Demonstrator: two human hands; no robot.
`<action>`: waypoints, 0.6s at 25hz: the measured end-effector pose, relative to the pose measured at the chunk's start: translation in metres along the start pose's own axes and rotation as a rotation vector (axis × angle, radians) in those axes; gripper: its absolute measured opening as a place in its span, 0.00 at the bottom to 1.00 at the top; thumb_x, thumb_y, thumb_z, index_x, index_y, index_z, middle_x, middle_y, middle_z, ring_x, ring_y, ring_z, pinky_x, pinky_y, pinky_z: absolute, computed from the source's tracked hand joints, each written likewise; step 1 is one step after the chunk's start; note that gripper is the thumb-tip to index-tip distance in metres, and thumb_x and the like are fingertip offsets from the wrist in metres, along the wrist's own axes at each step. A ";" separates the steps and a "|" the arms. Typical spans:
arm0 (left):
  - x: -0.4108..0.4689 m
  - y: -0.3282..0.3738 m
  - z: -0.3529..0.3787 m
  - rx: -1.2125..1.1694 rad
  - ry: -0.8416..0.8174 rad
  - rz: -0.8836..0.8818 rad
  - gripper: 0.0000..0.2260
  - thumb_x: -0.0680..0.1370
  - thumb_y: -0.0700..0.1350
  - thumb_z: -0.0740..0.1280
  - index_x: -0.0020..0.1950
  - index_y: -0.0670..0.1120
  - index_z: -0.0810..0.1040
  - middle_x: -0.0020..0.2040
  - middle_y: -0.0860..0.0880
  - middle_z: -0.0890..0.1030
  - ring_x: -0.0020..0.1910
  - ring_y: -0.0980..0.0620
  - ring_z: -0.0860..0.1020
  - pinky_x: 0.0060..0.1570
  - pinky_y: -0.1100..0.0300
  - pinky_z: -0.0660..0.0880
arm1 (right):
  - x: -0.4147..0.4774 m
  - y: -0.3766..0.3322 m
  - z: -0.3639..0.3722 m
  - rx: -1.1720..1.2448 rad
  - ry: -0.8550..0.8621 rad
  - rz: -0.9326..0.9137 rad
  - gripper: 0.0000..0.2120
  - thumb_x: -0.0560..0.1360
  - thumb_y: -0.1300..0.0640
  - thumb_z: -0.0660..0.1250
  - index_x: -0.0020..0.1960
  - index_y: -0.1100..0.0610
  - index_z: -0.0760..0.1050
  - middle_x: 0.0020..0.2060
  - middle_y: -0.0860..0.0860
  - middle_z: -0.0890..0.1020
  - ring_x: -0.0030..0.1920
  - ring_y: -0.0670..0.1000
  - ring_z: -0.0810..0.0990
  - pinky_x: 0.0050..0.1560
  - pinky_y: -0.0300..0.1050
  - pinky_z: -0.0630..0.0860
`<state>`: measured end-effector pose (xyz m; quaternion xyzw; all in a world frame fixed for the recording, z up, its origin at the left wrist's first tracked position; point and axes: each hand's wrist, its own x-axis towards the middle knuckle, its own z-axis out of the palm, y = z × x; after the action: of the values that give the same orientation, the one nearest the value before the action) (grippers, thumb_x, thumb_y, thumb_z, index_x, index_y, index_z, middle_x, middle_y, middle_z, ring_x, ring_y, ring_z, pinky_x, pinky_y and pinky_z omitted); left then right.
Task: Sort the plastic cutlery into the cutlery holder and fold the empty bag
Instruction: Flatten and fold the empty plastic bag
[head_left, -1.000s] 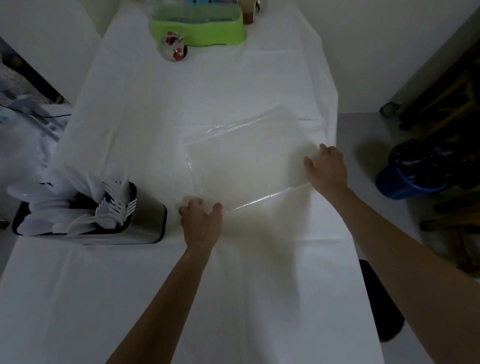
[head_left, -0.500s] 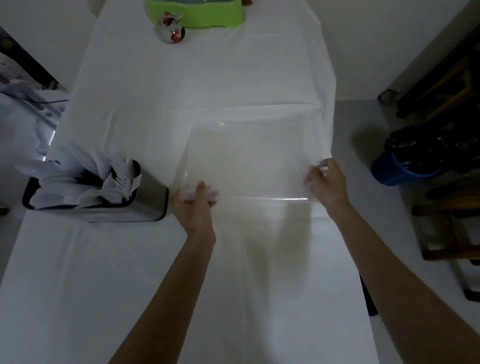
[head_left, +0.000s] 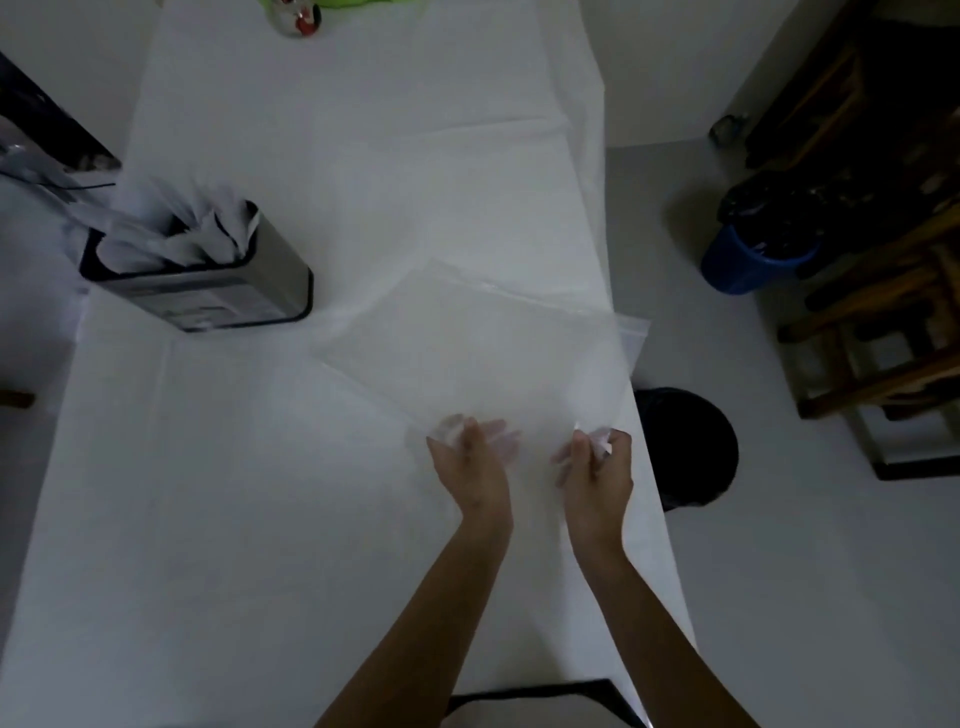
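The clear empty plastic bag (head_left: 488, 343) lies mostly flat on the white table, its right edge hanging just past the table's right side. My left hand (head_left: 470, 460) pinches the bag's near edge, with the fingers showing through the plastic. My right hand (head_left: 597, 460) grips the near right corner, which looks crumpled in the fingers. The metal cutlery holder (head_left: 208, 291) stands to the left, filled with white plastic cutlery (head_left: 171, 234).
The white-covered table (head_left: 260, 493) ends close on the right. A black bin (head_left: 691, 447) and a blue bin (head_left: 748, 260) stand on the floor beyond it. A green container (head_left: 363, 2) and a small glass object (head_left: 301, 21) sit at the far end.
Both hands have come closer together and nearer to me, holding the bag's near edge. The bag has turned and shifted toward the right table edge. The view has tilted down.
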<state>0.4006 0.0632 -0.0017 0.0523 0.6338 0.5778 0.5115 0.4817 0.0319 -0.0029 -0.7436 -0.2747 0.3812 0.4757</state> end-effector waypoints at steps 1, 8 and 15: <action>-0.006 -0.005 -0.008 0.046 0.007 0.038 0.04 0.81 0.38 0.58 0.56 0.42 0.66 0.40 0.38 0.79 0.28 0.49 0.81 0.33 0.54 0.81 | -0.010 0.007 -0.011 0.017 -0.036 0.025 0.07 0.79 0.55 0.60 0.43 0.50 0.65 0.34 0.51 0.81 0.28 0.47 0.76 0.31 0.41 0.73; -0.023 -0.005 -0.073 0.420 -0.032 0.234 0.06 0.81 0.37 0.56 0.49 0.47 0.68 0.31 0.47 0.73 0.15 0.58 0.66 0.16 0.69 0.62 | 0.000 0.011 -0.073 0.449 -0.348 0.427 0.09 0.79 0.56 0.60 0.57 0.58 0.74 0.39 0.49 0.86 0.36 0.47 0.84 0.34 0.39 0.79; -0.016 0.019 -0.123 0.633 -0.275 0.232 0.04 0.81 0.37 0.58 0.52 0.41 0.72 0.29 0.47 0.71 0.16 0.59 0.64 0.15 0.69 0.60 | 0.023 -0.008 -0.087 -0.041 -0.802 0.401 0.13 0.78 0.50 0.62 0.56 0.57 0.78 0.49 0.53 0.86 0.45 0.56 0.84 0.52 0.49 0.78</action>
<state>0.3112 -0.0243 -0.0007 0.3568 0.6965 0.3946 0.4815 0.5664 0.0098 0.0197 -0.5851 -0.2954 0.7183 0.2334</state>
